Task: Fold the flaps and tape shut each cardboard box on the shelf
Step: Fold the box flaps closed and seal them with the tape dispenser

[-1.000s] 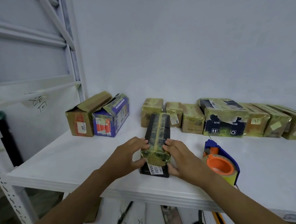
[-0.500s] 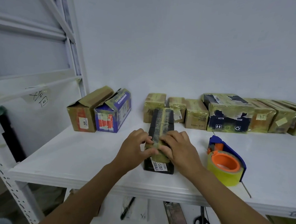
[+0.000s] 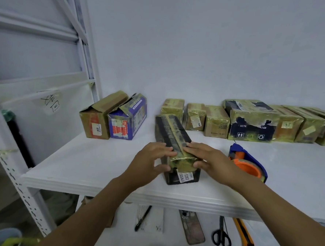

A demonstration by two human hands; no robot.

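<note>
Both my hands are on the near end of the long black box (image 3: pixel 173 140), which lies on the shelf (image 3: pixel 90 168) close to its front edge. My left hand (image 3: pixel 151 160) and right hand (image 3: pixel 208 161) lie spread and flat, fingers (image 3: pixel 193 145) pressing the yellowish tape strip (image 3: pixel 182 158), gripping nothing. I'd rub firmly outward along the strip and down over the end. Just beside sits the tape dispenser (image 3: pixel 248 164); further back, two unsealed boxes (image 3: pixel 112 116) wait.
</note>
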